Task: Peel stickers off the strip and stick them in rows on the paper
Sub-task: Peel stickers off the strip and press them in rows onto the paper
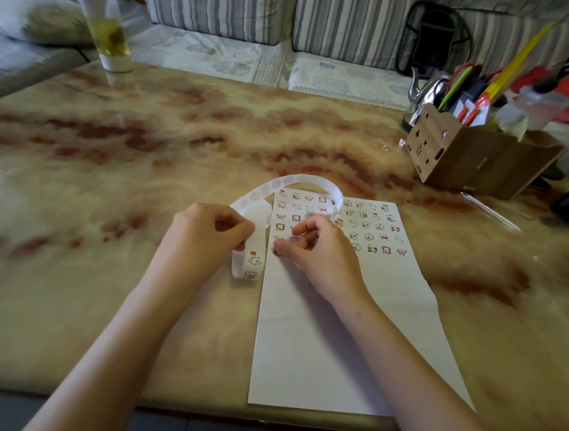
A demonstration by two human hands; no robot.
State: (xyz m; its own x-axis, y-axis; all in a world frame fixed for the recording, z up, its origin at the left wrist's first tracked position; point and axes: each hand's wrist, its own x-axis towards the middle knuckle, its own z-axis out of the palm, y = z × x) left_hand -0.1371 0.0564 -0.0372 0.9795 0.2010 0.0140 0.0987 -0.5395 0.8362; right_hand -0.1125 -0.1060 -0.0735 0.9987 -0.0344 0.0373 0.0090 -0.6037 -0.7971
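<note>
Across the counter (pixel 116 177) the paper (pixel 337 330) lay lengthwise, sticker rows (pixel 366 226) filling its far part. The strip (pixel 260 227) looped over the paper's far left corner, and I judged it could drag across those rows. The left hand (pixel 205 235), just left of the paper, pinched the strip in curled fingers. The right hand (pixel 317 248) had curled fingers down on a sticker (pixel 277 253) at the paper's left edge. I couldn't tell pinching from pressing, and it might land crooked. Well right of the paper, a wooden organiser (pixel 466 157) held pens (pixel 455 86). Far left, a tumbler (pixel 100 12) held yellowish drink (pixel 110 40).

Tall glass (pixel 106 31) far left on marble table (pixel 150 139); wooden organizer (pixel 472 154) with pens, far right.
</note>
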